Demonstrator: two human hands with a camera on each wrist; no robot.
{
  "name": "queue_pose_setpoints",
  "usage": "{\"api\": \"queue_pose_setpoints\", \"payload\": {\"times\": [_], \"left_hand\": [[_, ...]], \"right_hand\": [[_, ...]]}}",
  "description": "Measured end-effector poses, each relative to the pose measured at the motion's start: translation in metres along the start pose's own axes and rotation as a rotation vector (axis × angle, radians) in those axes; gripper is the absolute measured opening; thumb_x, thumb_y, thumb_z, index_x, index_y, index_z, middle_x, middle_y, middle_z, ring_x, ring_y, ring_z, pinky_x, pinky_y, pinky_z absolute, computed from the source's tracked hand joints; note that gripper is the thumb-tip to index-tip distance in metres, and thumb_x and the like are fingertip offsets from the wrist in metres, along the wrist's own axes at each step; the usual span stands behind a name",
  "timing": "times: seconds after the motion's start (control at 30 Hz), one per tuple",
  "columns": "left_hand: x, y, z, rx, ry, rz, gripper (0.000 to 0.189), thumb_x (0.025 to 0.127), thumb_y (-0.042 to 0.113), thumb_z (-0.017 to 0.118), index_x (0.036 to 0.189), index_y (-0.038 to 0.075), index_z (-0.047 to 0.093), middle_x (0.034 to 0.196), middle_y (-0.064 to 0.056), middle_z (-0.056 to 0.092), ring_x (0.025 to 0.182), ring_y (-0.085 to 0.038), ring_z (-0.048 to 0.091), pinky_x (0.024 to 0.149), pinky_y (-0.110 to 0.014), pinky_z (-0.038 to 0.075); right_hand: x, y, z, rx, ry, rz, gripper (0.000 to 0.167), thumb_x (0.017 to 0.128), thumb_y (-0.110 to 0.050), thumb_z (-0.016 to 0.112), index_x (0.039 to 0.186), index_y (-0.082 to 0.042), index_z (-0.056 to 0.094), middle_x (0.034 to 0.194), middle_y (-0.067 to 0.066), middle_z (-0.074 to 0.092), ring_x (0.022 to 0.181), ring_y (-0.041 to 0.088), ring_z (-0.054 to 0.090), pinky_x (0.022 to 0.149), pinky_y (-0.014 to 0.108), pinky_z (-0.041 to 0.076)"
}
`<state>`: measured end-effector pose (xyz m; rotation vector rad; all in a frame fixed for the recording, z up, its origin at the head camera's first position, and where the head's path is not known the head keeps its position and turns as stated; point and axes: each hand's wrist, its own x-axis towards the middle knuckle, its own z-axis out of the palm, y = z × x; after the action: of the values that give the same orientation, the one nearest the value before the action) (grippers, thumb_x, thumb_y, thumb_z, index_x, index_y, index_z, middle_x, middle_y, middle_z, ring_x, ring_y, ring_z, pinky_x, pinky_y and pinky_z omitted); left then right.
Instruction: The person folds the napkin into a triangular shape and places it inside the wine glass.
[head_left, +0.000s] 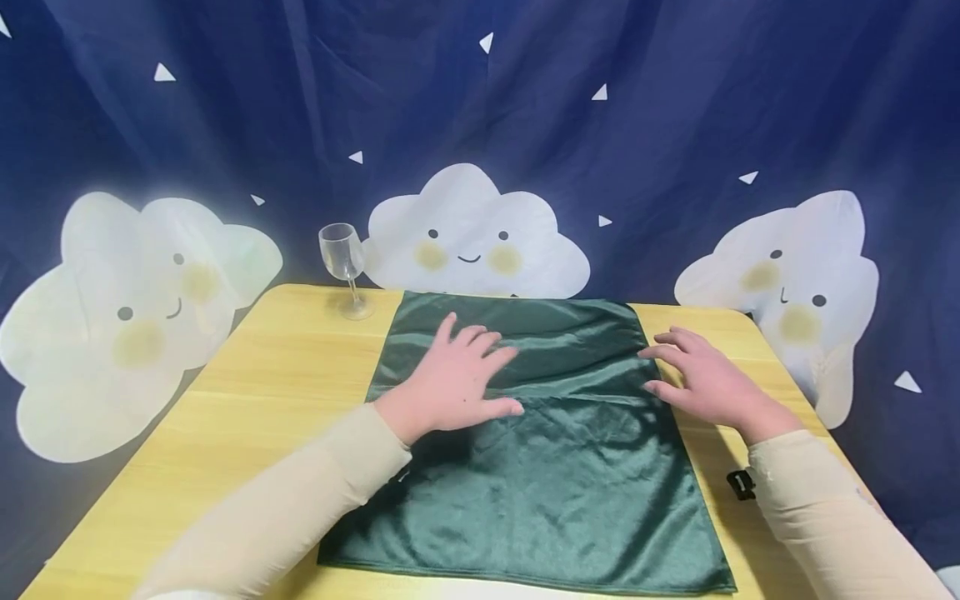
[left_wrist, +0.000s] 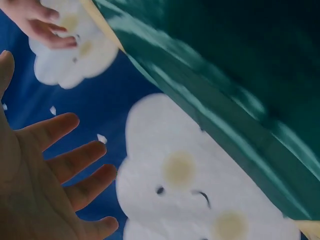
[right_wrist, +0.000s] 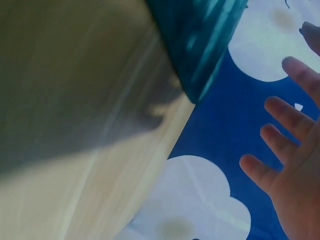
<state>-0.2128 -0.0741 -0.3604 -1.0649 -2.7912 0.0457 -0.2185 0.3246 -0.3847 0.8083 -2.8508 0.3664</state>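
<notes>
A shiny dark green cloth (head_left: 570, 483) lies spread over the middle of the wooden table, with soft wrinkles and a crease across it. My left hand (head_left: 461, 379) hovers over the cloth's left half, fingers spread and holding nothing. By the cloth's right edge is my right hand (head_left: 697, 379), its fingers loosely bent and nothing in them. The left wrist view shows the left palm (left_wrist: 45, 175) with fingers apart, beside the green cloth (left_wrist: 210, 100). In the right wrist view the right hand's fingers (right_wrist: 287, 115) are spread, away from the cloth's corner (right_wrist: 195, 55).
A clear stemmed wine glass (head_left: 345, 258) stands at the table's back left, left of the cloth. A small black object (head_left: 741, 484) lies near the right forearm. Behind the wooden table (head_left: 247, 400) hangs a dark blue curtain (head_left: 420, 100) with white clouds.
</notes>
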Motion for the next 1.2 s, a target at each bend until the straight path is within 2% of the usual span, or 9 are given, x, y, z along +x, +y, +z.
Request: {"api": "queue_pose_setpoints", "payload": {"times": [0.17,0.3,0.4,0.5,0.67,0.9,1.03,1.2], "left_hand": [[0.009,0.027,0.001,-0.014,-0.007,0.097,0.081,0.090,0.082,0.038,0.146,0.026,0.053,0.145,-0.003,0.052,0.139,-0.027,0.037,0.117,-0.063,0.006],[0.016,0.048,0.003,0.002,-0.020,0.162,0.077,0.091,0.081,0.040,0.143,0.026,0.055,0.138,0.000,0.054,0.135,-0.024,0.039,0.118,-0.062,0.007],[0.020,0.062,0.006,0.033,-0.024,0.209,0.076,0.091,0.081,0.038,0.143,0.027,0.055,0.135,0.002,0.054,0.133,-0.023,0.040,0.118,-0.059,0.012],[0.022,0.075,0.008,0.050,-0.028,0.253,0.075,0.092,0.080,0.038,0.142,0.027,0.056,0.132,0.003,0.055,0.129,-0.022,0.043,0.115,-0.053,0.023],[0.024,0.097,0.011,0.051,-0.051,0.310,0.071,0.092,0.079,0.040,0.138,0.028,0.058,0.125,0.006,0.056,0.118,-0.017,0.047,0.101,-0.039,0.036],[0.029,0.123,0.019,0.055,-0.081,0.380,0.067,0.091,0.080,0.041,0.134,0.032,0.059,0.118,0.011,0.055,0.103,-0.011,0.048,0.082,-0.026,0.039],[0.031,0.137,0.022,0.073,-0.109,0.413,0.067,0.090,0.081,0.041,0.134,0.033,0.058,0.119,0.012,0.054,0.102,-0.009,0.047,0.082,-0.025,0.040],[0.032,0.153,0.025,0.089,-0.176,0.455,0.067,0.089,0.082,0.039,0.134,0.035,0.056,0.121,0.014,0.052,0.104,-0.008,0.047,0.084,-0.025,0.042]], "right_hand": [[-0.006,0.006,0.002,0.014,-0.021,-0.018,0.032,0.092,-0.025,0.075,0.120,-0.011,0.070,0.131,0.023,0.055,0.125,0.047,0.046,0.101,0.062,0.037],[-0.009,0.009,0.004,0.027,-0.036,-0.041,0.025,0.089,-0.017,0.076,0.113,-0.012,0.072,0.121,0.015,0.060,0.114,0.041,0.053,0.096,0.058,0.041],[-0.011,0.012,0.005,0.025,-0.060,-0.050,0.022,0.089,-0.014,0.076,0.110,-0.013,0.072,0.113,0.007,0.062,0.107,0.036,0.057,0.092,0.055,0.045],[-0.014,0.014,0.004,0.037,-0.098,-0.043,0.020,0.089,-0.013,0.075,0.109,-0.015,0.072,0.106,0.003,0.063,0.097,0.028,0.061,0.085,0.049,0.049],[-0.017,0.017,0.005,0.081,-0.147,-0.039,0.018,0.088,-0.010,0.075,0.104,-0.019,0.072,0.097,-0.002,0.060,0.083,0.017,0.057,0.073,0.039,0.049],[-0.021,0.020,0.006,0.116,-0.242,-0.013,0.022,0.087,-0.004,0.072,0.099,-0.022,0.070,0.094,-0.005,0.057,0.083,0.013,0.054,0.073,0.037,0.047],[-0.022,0.022,0.009,0.154,-0.298,0.000,0.025,0.087,-0.001,0.069,0.097,-0.023,0.068,0.094,-0.006,0.055,0.083,0.011,0.052,0.073,0.035,0.045],[-0.024,0.025,0.012,0.193,-0.318,-0.013,0.032,0.083,0.007,0.065,0.093,-0.023,0.066,0.087,-0.002,0.052,0.078,0.009,0.047,0.069,0.030,0.043]]}}
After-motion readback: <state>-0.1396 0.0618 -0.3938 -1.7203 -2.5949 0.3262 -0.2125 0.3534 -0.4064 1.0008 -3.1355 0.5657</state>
